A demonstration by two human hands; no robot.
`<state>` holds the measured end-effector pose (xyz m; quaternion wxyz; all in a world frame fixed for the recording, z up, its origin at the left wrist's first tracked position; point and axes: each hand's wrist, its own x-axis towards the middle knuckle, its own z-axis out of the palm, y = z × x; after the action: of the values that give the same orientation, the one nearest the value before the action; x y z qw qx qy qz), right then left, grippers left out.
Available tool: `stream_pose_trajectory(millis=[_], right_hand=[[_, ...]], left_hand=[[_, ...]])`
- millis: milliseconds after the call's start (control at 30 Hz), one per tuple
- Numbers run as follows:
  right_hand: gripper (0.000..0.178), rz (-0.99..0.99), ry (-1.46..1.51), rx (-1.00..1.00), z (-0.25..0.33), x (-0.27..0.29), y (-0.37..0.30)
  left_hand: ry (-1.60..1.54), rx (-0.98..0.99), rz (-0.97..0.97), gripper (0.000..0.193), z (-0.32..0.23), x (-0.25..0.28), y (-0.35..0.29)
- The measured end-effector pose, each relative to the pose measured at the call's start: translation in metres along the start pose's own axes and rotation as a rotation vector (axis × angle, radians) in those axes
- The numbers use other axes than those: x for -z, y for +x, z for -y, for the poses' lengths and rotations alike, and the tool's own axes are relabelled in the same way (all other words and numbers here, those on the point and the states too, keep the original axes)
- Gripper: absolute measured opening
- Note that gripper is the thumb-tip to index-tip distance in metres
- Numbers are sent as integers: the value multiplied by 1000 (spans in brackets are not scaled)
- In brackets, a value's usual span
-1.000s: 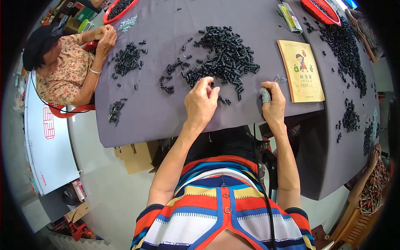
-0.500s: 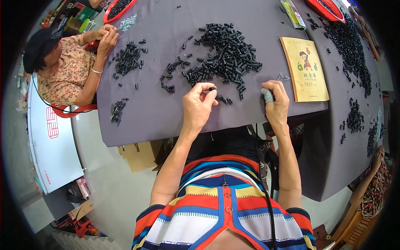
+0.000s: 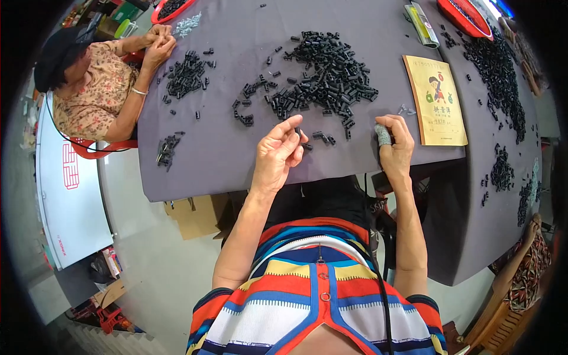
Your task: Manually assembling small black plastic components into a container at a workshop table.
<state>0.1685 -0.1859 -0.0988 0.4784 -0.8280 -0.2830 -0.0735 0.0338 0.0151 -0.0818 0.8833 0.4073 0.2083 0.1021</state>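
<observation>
My left hand [image 3: 277,155] is raised just above the grey-purple table [image 3: 225,148] and pinches a small black plastic part [image 3: 297,132] between thumb and fingertips. My right hand [image 3: 395,148] rests at the table's near edge with its fingers curled, and a grey sleeve [image 3: 383,135] covers one fingertip. Whether that hand holds anything is hidden. A big pile of the same black parts [image 3: 328,77] lies just beyond both hands. A few loose ones [image 3: 322,138] lie between them. Small metal pieces [image 3: 406,109] lie by my right hand.
A yellow booklet [image 3: 436,100] lies to the right. More black parts [image 3: 497,65] spread along the right side. Another person [image 3: 89,89] sits at the left, hands [image 3: 157,44] by a smaller pile [image 3: 186,74]. Red trays [image 3: 464,15] stand at the far edge, and a cardboard box [image 3: 195,216] sits under the table.
My left hand has lifted off the table and drawn back toward me with a small black part pinched in it. My right hand has stayed at the table's edge.
</observation>
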Motion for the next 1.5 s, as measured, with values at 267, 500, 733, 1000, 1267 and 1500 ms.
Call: stream_pose_trajectory(millis=[267,500,733,1000,1267,1500], right_hand=[[33,236,454,-77,63,-26,-12],[32,258,372,43,79,-43,-16],[33,303,278,152,81,-40,-19],[34,379,170,196,85,-37,-20],[46,228,-121,613,103,-68,-30],[42,299,-95,526,95,-76,25]], left_hand=[[317,-64,-53,15,6,-2,-15],[427,-114,-81,13,12,0,-21],[642,-150,-88,14,13,3,-29],[764,-287,-54,15,13,1,-31],[463,-401,-151,8,9,12,-17],[552,-358,-263,10,11,23,-15]])
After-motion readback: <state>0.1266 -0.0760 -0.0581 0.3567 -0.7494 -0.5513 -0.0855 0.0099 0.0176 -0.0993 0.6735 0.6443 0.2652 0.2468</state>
